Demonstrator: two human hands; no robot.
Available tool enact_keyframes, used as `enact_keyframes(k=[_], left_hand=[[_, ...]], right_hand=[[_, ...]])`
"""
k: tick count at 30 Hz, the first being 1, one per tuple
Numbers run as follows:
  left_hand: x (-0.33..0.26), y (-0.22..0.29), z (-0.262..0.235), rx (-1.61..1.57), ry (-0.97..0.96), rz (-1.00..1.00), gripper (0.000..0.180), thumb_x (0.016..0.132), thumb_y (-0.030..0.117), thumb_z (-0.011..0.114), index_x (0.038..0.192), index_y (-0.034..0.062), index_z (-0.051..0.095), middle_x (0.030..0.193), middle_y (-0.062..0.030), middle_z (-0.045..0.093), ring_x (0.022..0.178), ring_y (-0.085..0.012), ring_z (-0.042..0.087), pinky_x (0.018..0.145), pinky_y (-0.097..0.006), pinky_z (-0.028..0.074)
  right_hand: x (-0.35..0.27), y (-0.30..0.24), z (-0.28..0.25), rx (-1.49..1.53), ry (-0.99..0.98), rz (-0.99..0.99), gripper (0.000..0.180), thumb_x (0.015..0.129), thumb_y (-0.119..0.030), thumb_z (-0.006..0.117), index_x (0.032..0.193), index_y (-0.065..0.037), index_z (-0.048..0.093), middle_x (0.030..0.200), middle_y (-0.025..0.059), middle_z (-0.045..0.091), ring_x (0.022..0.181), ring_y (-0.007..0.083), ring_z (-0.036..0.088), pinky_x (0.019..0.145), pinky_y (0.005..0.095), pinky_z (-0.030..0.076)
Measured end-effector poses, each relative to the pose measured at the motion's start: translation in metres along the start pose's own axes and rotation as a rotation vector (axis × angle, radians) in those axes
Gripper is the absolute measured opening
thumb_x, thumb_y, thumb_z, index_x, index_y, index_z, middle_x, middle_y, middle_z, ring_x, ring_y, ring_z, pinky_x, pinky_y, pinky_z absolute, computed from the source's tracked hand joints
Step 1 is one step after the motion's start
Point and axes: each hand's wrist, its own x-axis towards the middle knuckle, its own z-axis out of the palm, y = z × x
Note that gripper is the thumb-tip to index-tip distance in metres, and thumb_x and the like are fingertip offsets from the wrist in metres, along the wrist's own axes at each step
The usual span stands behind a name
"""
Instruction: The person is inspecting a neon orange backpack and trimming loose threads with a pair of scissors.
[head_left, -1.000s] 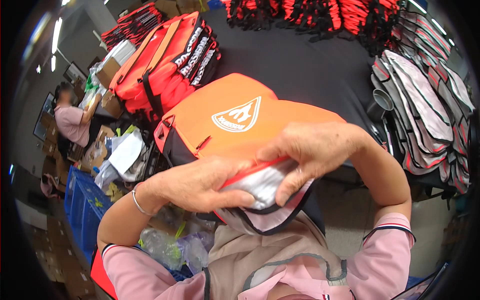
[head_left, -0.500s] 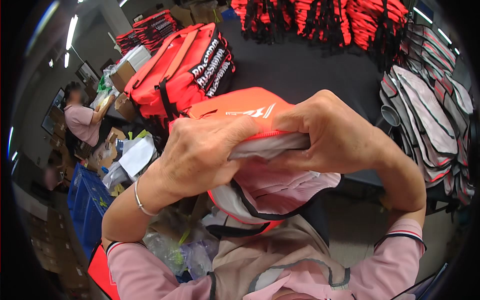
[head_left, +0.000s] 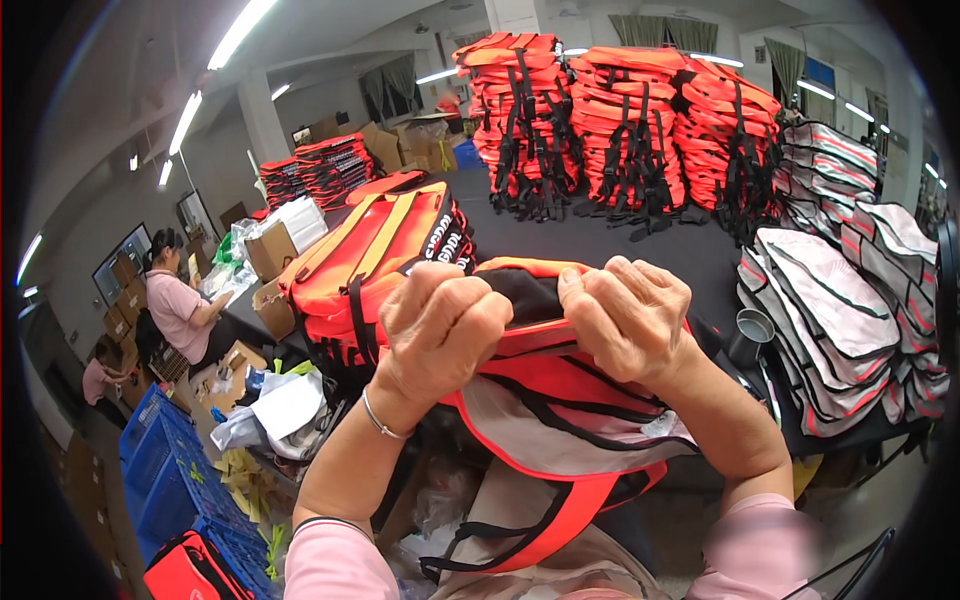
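Observation:
An orange-red fabric bag [head_left: 560, 434] hangs in front of me, partly turned so that its pale grey lining and black-bound seams show. My left hand [head_left: 440, 325] is closed in a fist-like grip on the left end of its upper edge. My right hand [head_left: 628, 318] pinches the same edge farther right, thumb on top. Between both hands the edge is drawn out, with black fabric behind it. An orange strap with black webbing dangles from the bag's lower part over my apron.
Folded orange bags [head_left: 350, 265] lie left on the black table [head_left: 560, 235]. Tall orange stacks [head_left: 625, 130] stand behind; grey bag pieces [head_left: 825, 300] and a metal cup [head_left: 755, 327] are right. Blue crates [head_left: 165, 465] stand lower left. A co-worker [head_left: 180, 300] sits far left.
My view has risen to show more of the room. The bag has turned, with more lining and a hanging strap now visible. Both hands have shifted their grips along it.

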Motion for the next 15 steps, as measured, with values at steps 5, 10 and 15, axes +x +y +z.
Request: enact_keyframes(k=[5,10,15], left_hand=[[-0.004,0.004,0.004,-0.146,-0.117,-0.049,0.019,0.068,-0.005,0.070,0.082,0.0054,0.062,0.075,-0.0027,0.054,0.061,-0.0166,0.059,0.049,-0.027,0.048],[-0.014,0.018,0.008,-0.086,-0.033,-0.099,0.026,0.065,-0.006,0.068,0.086,0.0057,0.060,0.069,-0.0050,0.054,0.058,-0.0207,0.060,0.051,-0.031,0.050],[-0.013,0.023,0.014,-0.139,0.057,-0.408,0.029,0.077,0.013,0.076,0.101,0.0017,0.065,0.090,-0.0115,0.065,0.077,-0.0270,0.065,0.063,-0.034,0.054]], right_hand=[[-0.010,0.007,0.007,-0.014,0.035,0.024,0.016,0.060,-0.004,0.064,0.065,-0.010,0.049,0.061,-0.0012,0.043,0.050,0.0099,0.045,0.043,0.0239,0.032],[-0.012,0.013,0.012,-0.034,0.054,0.049,0.017,0.058,-0.006,0.063,0.065,-0.009,0.047,0.060,-0.0002,0.042,0.048,0.0111,0.042,0.041,0.0243,0.031],[-0.021,0.001,0.013,0.033,0.056,0.102,0.016,0.059,-0.005,0.063,0.065,-0.008,0.048,0.060,0.0002,0.041,0.048,0.0117,0.043,0.041,0.0248,0.030]])
